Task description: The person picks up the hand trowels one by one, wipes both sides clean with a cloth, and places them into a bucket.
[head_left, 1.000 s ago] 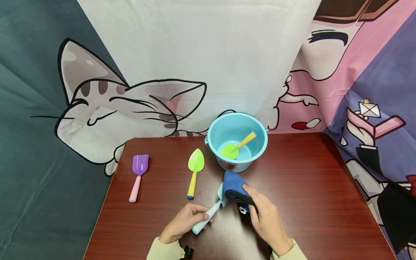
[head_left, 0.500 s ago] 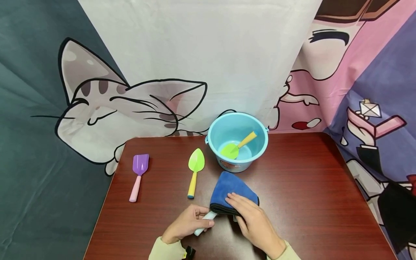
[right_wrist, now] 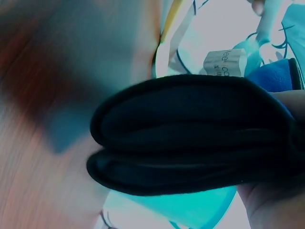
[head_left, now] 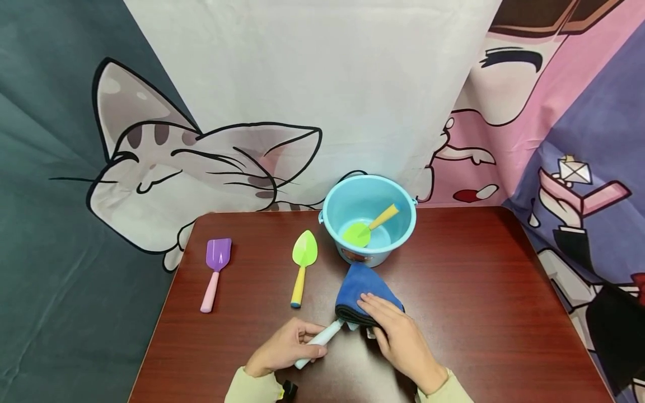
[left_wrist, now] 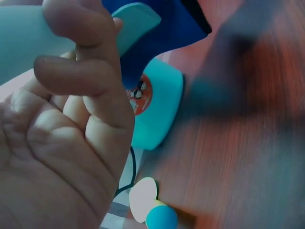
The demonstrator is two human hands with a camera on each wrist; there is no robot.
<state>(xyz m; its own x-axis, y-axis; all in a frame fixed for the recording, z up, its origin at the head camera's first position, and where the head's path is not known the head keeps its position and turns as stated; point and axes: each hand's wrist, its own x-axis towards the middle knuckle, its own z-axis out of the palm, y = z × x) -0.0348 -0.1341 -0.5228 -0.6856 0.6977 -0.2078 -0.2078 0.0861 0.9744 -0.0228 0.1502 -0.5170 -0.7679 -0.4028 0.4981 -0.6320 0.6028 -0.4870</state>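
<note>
A pale blue toy shovel is pinched by its handle between the thumb and fingers of my left hand. My right hand holds a folded blue cloth with black edging, its fingers on top. The cloth lies over the shovel's blade and hides most of it; a small part shows below. In the left wrist view, part of the shovel's head lies against the cloth. The right wrist view is largely filled by the cloth's black-edged folds, with a white tag behind.
Behind the cloth stands a light blue bucket with a green and yellow shovel inside. A green shovel with a yellow handle lies to its left. Farther left is a purple shovel with a pink handle. A printed curtain hangs behind the table.
The cloth went from the blade's right side leftward over it, then back slightly right and away from me. More of the handle shows now than half a second ago. The left hand shifted little.
</note>
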